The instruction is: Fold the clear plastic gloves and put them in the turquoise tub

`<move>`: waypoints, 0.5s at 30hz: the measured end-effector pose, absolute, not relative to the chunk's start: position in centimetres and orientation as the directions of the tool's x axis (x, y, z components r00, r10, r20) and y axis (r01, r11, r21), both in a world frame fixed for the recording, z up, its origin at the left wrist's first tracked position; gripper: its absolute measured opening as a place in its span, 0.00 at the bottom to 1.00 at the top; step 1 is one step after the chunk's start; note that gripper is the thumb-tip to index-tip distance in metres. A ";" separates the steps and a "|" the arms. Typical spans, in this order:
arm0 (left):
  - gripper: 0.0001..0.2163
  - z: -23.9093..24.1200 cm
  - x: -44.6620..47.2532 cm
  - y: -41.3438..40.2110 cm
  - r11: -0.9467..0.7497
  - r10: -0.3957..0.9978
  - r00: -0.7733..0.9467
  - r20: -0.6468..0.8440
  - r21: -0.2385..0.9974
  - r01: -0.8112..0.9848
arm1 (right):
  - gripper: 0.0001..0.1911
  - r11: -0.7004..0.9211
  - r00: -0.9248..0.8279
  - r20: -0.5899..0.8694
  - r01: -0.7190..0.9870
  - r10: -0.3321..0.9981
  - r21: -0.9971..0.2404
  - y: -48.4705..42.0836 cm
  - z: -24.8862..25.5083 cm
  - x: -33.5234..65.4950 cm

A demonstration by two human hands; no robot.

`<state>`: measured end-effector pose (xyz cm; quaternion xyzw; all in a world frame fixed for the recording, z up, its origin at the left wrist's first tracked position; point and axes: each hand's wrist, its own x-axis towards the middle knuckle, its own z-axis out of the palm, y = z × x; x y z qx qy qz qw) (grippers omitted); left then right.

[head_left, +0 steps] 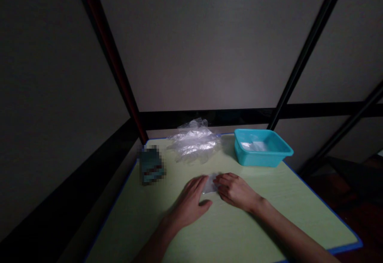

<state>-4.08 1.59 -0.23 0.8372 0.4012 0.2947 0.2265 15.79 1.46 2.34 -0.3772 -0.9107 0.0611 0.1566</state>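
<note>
A small folded plastic glove, thin and clear, lies flat on the table between my two hands. My left hand rests along its left edge, fingers stretched out and thumb apart. Bent over its right side, the fingers of my right hand press together on the plastic and hide part of it. Farther back lies a loose, shiny pile of clear disposable plastic gloves, with finger-shaped lobes around its edges.
A turquoise plastic basin stands at the back right, with folded clear plastic inside. A dark, pixelated item lies at the left edge. The pale green table has a blue rim, and panelled walls rise behind it and on the left.
</note>
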 end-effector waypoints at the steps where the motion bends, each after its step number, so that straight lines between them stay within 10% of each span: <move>1: 0.28 0.0 -4.0 1.6 -0.547 0.822 0.476 0.313 0.669 0.503 | 0.08 0.686 -0.641 0.250 0.652 0.726 -0.322 1.5 2.5 15.7; 7: 0.06 1.1 -3.2 2.2 -0.365 0.912 0.319 0.259 0.868 0.337 | 0.04 0.438 -0.414 0.242 0.488 0.878 -0.755 1.5 4.3 15.8; 15: 0.17 1.7 -1.6 2.4 -0.075 0.968 0.245 0.054 0.994 0.078 | 0.15 0.148 -0.233 0.101 0.195 0.967 -0.970 2.1 3.7 15.7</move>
